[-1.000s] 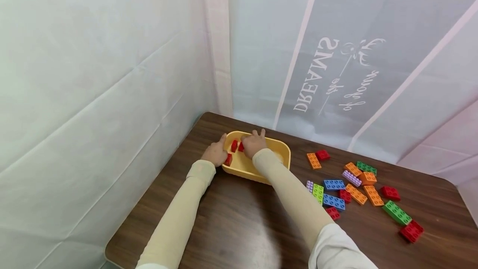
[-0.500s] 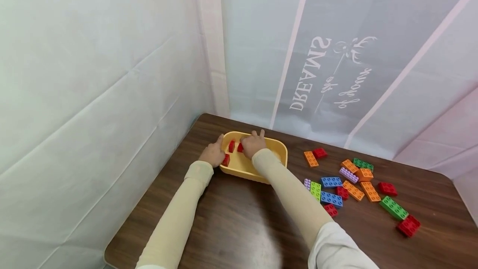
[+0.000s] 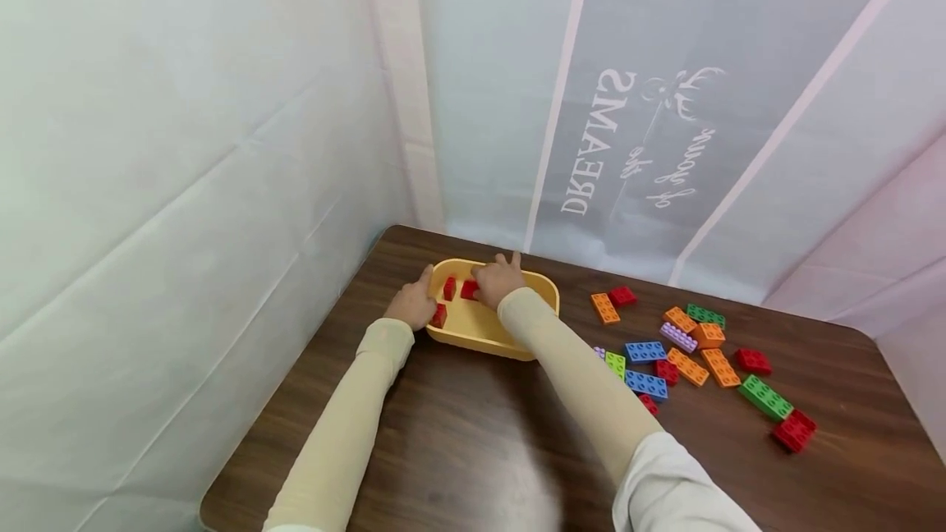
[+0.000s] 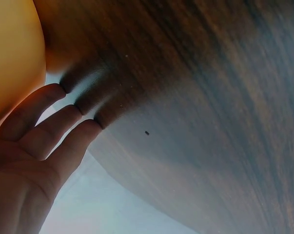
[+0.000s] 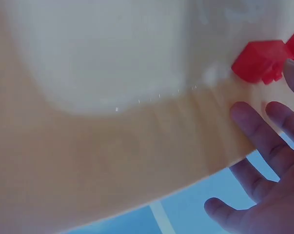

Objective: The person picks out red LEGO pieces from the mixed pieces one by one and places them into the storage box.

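A yellow tray [image 3: 480,345] sits at the back left of the table. My left hand [image 3: 411,304] rests at its left rim; in the left wrist view its fingers [image 4: 71,141] extend loosely outside the wall, over the tabletop. Three red bricks lie inside: one by the left wall [image 3: 449,289], one at the near left [image 3: 438,316], and one beside my right hand [image 3: 470,290]. My right hand [image 3: 499,279] reaches over the back rim. In the right wrist view its fingers are spread, close to a red brick [image 5: 259,61], with nothing visibly gripped.
Loose bricks are scattered on the right of the table [image 3: 458,442]: blue [image 3: 646,385], orange [image 3: 605,309], green [image 3: 765,397], purple [image 3: 678,337], lime [image 3: 615,364] and red [image 3: 794,431]. Fabric walls [image 3: 502,105] stand behind and to the left.
The head view has shifted, so the whole scene sits further left. My right hand's fingers have drawn slightly right of the red brick, which shows more. My left hand stays at the rim.
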The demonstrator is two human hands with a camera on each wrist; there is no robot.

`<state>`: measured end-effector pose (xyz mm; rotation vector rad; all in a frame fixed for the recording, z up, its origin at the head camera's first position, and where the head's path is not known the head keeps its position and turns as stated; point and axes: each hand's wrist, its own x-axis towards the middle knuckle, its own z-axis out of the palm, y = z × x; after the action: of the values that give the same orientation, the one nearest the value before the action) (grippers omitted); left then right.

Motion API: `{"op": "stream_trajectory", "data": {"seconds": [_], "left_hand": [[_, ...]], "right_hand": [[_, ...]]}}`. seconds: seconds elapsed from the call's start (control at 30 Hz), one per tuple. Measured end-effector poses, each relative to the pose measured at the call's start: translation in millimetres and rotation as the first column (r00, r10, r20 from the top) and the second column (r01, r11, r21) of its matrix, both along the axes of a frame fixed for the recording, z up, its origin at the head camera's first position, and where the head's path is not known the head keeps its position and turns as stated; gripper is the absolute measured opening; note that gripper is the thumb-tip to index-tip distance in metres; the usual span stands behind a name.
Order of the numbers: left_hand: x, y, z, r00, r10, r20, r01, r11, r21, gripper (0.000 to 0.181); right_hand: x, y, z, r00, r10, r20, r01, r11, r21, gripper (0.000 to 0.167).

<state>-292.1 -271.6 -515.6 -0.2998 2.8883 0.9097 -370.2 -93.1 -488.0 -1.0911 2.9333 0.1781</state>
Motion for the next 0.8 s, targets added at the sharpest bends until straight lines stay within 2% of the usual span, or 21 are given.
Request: {"op": "stream_trajectory", "data": {"seconds": [0.17,0.4,0.57,0.8], "left_hand": [[-1.1,2.0,-0.8,1.0,-0.01,0.005,0.01,1.0,0.006,0.073],[1.4,2.6,-2.1,1.0,-0.02,0.017,0.02,1.0,0.003,0.074],[2.4,1.1,0.0,0.999,-0.027,0.022,0.027,1.0,0.003,0.073],[3.8,-0.9,3.6,0.999,-0.039,0.015,0.039,0.999,0.0,0.072]], "right_hand": [[-0.2,8,10.6,0.999,-0.011,0.033,0.012,1.0,-0.029,0.038],[0.4,29,21.4,0.999,-0.035,0.04,0.038,0.998,-0.056,0.042],[-1.5,56,27.7,0.998,-0.06,0.015,0.061,0.994,-0.093,0.04],[-11.6,108,30.6,0.995,-0.102,-0.001,0.101,0.98,-0.169,0.037]]}}
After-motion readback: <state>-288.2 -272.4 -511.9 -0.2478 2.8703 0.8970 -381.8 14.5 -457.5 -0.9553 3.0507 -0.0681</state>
